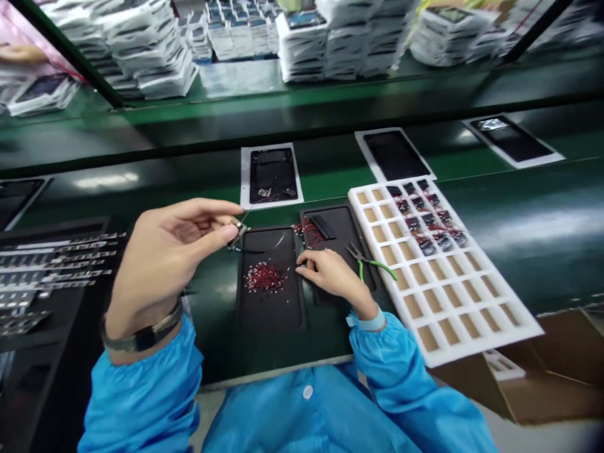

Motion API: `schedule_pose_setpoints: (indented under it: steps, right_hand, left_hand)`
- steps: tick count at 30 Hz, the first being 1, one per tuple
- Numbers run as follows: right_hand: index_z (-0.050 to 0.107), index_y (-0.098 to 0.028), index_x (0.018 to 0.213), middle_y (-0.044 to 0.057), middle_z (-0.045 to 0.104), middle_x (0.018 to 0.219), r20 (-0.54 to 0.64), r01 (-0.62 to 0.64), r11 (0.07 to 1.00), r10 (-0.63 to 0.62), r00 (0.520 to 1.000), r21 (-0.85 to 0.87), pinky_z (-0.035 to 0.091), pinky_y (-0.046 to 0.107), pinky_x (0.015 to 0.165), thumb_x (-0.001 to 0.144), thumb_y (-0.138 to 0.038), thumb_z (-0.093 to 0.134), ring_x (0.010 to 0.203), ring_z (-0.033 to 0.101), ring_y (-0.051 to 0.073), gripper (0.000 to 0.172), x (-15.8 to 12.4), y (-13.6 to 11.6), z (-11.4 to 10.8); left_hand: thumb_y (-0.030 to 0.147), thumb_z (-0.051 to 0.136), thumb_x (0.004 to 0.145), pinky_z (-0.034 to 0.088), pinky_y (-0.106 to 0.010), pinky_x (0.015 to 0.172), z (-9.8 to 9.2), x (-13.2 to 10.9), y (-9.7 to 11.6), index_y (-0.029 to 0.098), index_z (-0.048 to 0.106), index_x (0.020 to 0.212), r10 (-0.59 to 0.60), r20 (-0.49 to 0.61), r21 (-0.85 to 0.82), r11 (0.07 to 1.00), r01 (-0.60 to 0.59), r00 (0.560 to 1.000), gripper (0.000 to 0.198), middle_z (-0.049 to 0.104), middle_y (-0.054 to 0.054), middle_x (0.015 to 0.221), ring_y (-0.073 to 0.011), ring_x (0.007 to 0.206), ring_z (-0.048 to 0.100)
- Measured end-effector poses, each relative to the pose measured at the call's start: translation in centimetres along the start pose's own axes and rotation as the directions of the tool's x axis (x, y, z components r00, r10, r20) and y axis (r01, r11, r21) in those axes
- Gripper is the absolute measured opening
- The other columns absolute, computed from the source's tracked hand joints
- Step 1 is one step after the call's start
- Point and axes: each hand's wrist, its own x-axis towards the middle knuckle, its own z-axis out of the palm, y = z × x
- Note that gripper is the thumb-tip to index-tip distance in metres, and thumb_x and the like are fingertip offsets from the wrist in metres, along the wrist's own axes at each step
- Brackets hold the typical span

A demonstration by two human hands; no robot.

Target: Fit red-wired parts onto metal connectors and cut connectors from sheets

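Observation:
My left hand (pixel 172 248), raised left of two black trays, pinches a small metallic electronic part (pixel 240 228) between thumb and fingers; thin wires trail from it. Below and to its right, the left black tray (pixel 271 318) holds a heap of tiny red wire pieces (pixel 265 277). My right hand (pixel 330 272) is over the adjoining edges of the trays, fingertips closed on a small dark piece too hidden to name. In the right black tray (pixel 337 215) are red wires (pixel 309 234) and a black oblong block (pixel 323 227). Green-handled cutting pliers (pixel 361 257) lie across its right side.
A white foam tray (pixel 507 333) holds several small black wired parts (pixel 427 217). Dark panels on white sheets, one being this panel (pixel 274 173), line the bench. Metal strips (pixel 61 258) lie left. Stacked panels (pixel 302 47) fill the shelf; a cardboard box (pixel 552 365) stands lower right.

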Motion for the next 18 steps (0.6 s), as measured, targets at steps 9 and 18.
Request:
schedule_pose_setpoints:
  steps: [9, 18]
  right_hand:
    - [0.077, -0.023, 0.105, 0.005, 0.078, 0.089, -0.105, -0.034, 0.996, 0.025, 0.994, -0.087, 0.032, 0.03, 0.069, 0.103, -0.034, 0.063, 0.085, 0.071, 0.021, 0.018, -0.3, 0.4, 0.8]
    - [0.074, -0.022, 0.107, 0.009, 0.08, 0.102, -0.118, -0.021, 0.998, 0.014, 0.993, -0.057, 0.035, 0.032, 0.069, 0.105, -0.037, 0.056, 0.089, 0.072, 0.025, 0.023, -0.5, 1.5, 0.6]
  left_hand:
    - [0.012, 0.073, 0.084, 0.058, -0.031, 0.066, 16.3, 14.6, 5.9, 0.01, 0.079, 0.097, 0.115, 0.447, 0.063, 0.985, -0.159, 0.887, 0.015, 0.068, -0.004, 0.065, -0.0152, 0.058, 0.064]
    - [0.008, 0.061, 0.088, 0.055, -0.03, 0.081, 36.6, 23.6, 7.2, 0.006, 0.076, 0.103, 0.129, 0.44, -0.109, 0.99, -0.09, 0.889, 0.021, 0.076, -0.012, 0.088, -0.0187, 0.087, 0.07]
